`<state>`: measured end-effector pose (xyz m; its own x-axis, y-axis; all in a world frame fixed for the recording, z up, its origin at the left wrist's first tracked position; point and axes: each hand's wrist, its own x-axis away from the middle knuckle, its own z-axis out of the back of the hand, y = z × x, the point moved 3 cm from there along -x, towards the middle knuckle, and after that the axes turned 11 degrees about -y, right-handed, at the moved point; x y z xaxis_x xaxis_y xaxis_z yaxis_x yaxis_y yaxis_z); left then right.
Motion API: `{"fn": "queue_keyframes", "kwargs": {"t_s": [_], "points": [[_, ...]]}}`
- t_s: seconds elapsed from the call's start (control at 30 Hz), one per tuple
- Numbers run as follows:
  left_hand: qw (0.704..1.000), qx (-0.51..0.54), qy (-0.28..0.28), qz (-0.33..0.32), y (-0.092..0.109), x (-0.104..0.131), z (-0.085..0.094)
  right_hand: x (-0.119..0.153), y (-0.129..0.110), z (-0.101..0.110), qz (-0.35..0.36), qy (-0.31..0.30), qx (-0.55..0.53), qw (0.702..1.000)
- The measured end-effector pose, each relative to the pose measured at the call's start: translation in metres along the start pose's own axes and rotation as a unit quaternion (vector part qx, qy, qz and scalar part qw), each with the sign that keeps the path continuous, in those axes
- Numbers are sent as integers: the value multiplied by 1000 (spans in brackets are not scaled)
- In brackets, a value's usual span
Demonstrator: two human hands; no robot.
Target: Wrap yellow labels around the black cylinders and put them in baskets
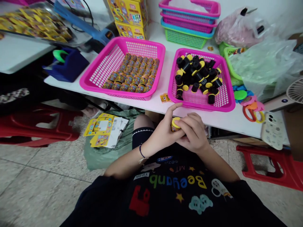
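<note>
A small round container with a yellow lid [175,124] is between my two hands, just in front of the table edge. My left hand [167,129] wraps round its side, with the index finger stretched up. The fingers of my right hand [193,130] press on the container from the other side. Beyond my hands, a pink basket [174,75] holds a loose pile of black cylinders with yellow ends [199,75]. To its left, another pink basket [94,67] holds rows of small printed containers [134,75].
Stacked baskets [187,36] and yellow boxes [130,14] stand at the back. A blue tape dispenser [68,66] is on the left. Plastic bags [267,63], a fan [294,91] and a phone [273,130] lie right. A small yellow packet [165,98] lies between the pink baskets.
</note>
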<state>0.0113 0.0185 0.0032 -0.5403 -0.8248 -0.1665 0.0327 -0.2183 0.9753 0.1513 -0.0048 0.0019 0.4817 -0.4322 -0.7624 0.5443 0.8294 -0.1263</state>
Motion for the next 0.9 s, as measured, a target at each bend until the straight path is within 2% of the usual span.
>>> {"fn": "queue_keyframes", "kwargs": {"t_s": [0.07,0.2,0.27,0.37,0.43,0.47,0.63,0.7,0.8,0.9], "points": [[999,33,-35,9,1,1,-1,1,1,-1,10,28,19,999],[978,132,-160,17,1,1,1,1,0,0,19,52,0,998],[965,166,-202,15,0,0,4,3,0,1,6,37,-26,999],[948,206,-242,33,-5,-3,7,8,4,-1,-48,-34,-77,995],[940,234,-243,48,-9,-5,6,9,6,-1,-78,-74,-85,991],[940,242,-236,48,-10,-6,5,8,5,0,-75,-74,-71,992],[964,205,-163,46,-8,-7,-5,-1,2,8,-30,-13,47,998],[977,173,-119,47,-5,-5,-7,-2,3,8,-14,-15,52,998],[990,120,-72,10,0,-3,-5,-2,3,7,31,-11,40,999],[988,117,-101,-11,2,-2,-3,-1,4,7,68,-1,10,998]]}}
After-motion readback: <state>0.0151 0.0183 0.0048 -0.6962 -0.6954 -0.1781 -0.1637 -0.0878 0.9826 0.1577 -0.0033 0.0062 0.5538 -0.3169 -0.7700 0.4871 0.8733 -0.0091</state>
